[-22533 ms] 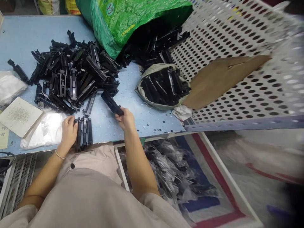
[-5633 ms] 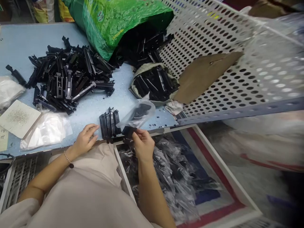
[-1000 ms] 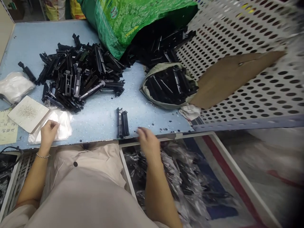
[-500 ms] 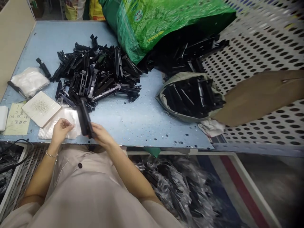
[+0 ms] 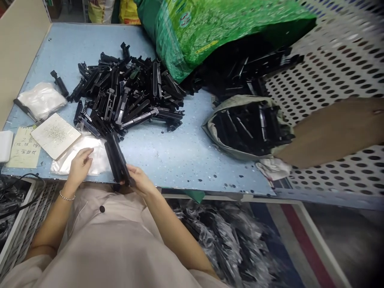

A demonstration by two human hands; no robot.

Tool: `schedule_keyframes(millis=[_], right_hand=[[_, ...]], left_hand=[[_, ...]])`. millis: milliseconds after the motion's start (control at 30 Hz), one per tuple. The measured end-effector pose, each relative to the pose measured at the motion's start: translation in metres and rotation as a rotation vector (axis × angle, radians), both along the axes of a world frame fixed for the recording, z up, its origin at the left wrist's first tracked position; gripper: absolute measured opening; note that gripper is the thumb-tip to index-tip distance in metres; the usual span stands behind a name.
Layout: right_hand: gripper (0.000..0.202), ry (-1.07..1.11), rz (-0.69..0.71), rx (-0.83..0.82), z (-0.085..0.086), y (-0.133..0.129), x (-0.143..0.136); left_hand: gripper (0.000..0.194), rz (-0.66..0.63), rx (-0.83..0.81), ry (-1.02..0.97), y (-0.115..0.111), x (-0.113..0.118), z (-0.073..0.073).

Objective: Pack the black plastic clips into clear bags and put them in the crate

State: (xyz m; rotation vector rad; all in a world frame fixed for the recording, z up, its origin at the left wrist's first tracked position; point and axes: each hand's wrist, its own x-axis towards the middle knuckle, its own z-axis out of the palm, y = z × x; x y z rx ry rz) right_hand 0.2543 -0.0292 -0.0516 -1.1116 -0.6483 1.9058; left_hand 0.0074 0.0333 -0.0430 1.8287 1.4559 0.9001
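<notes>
My right hand [image 5: 139, 179] grips a long black plastic part [image 5: 117, 159] near its lower end, above the front edge of the blue table. Over the clear plastic bags [image 5: 97, 154] is my left hand [image 5: 80, 164], its fingers curled with thumb and fingertips close together; what they hold, if anything, is too small to tell. Beside it lies a white square plate [image 5: 56, 136] with tiny pale bits on it. A pile of black parts [image 5: 120, 94] spreads behind both hands.
A green sack [image 5: 210, 32] spills black parts at the back. An open grey-green bag [image 5: 210, 132] of black parts stands right of centre, by a perforated metal panel [image 5: 324, 72]. Stacked plastic bags [image 5: 42, 100] and a yellow note [image 5: 25, 150] lie left.
The whole view has shifted slightly. My right hand has moved a little right and towards me with the black part. My left hand's fingers have lifted a little away from it.
</notes>
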Motion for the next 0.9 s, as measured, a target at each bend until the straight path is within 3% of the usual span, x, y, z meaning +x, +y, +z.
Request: schedule_keyframes(millis=[133, 200, 267, 367, 433, 500, 633, 767, 833, 900], right_hand=[[0.034, 0.164, 0.127, -0.175, -0.006, -0.017, -0.004], [0.037, 0.199, 0.096, -0.161, -0.011, -0.011, -0.008], [0.043, 0.227, 0.008, -0.114, -0.013, -0.003, -0.009], [0.049, 0.225, -0.07, -0.07, -0.012, 0.003, -0.002], [0.047, 0.22, -0.015, -0.07, -0.01, -0.002, 0.005], [0.045, 0.223, 0.072, -0.073, -0.009, -0.009, 0.009], [0.041, 0.228, 0.13, -0.107, -0.011, -0.015, 0.004], [0.044, 0.264, 0.105, -0.1, -0.016, 0.0, -0.005], [0.048, 0.267, 0.037, -0.057, -0.015, 0.01, -0.006], [0.06, 0.228, -0.076, 0.002, -0.01, 0.017, -0.006]], left_hand=[[0.05, -0.119, 0.219, 0.06, -0.013, 0.025, 0.009], [0.055, -0.263, 0.354, 0.104, -0.024, 0.036, 0.009], [0.059, -0.322, 0.426, 0.127, -0.03, 0.042, 0.006], [0.058, -0.115, 0.401, 0.114, -0.025, 0.036, -0.002], [0.055, 0.03, 0.353, 0.09, -0.014, 0.026, -0.006], [0.054, 0.039, 0.326, 0.076, -0.005, 0.019, -0.007], [0.059, -0.096, 0.444, 0.149, -0.007, 0.023, -0.005], [0.066, -0.304, 0.649, 0.215, -0.036, 0.037, -0.009], [0.066, -0.435, 0.679, 0.216, -0.051, 0.04, -0.013], [0.065, -0.409, 0.653, 0.207, -0.061, 0.043, -0.016]])
